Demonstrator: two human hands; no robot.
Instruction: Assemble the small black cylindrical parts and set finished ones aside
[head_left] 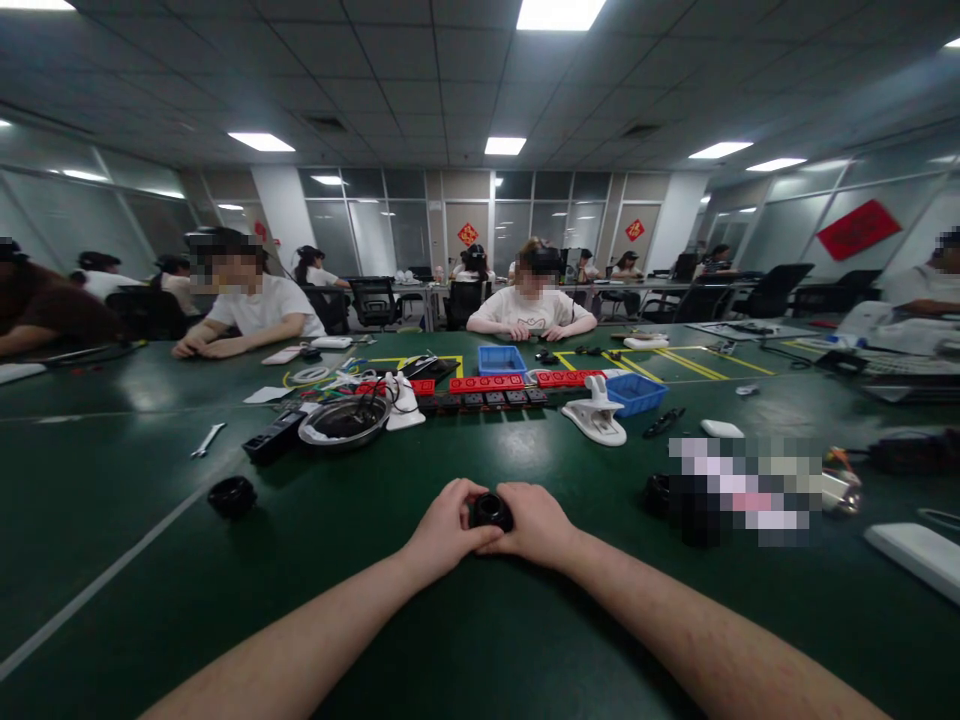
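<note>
A small round black part with a hole in its top (491,511) stands on the green table between my two hands. My left hand (450,524) curls around its left side, thumb in front and fingers behind. From the right, my right hand (536,522) wraps it, and the two thumbs meet near its front. Both hands are closed on the part, whose lower sides they partly hide. Off to the left lies a similar black round piece (232,496), apart from my hands.
Ahead lie a round metal pan (343,422), red socket strips (487,383), blue trays (634,394) and a white clip stand (597,412). A wrench (208,440) is at left. Blurred items and a white slab (919,558) lie at right. People sit across the table.
</note>
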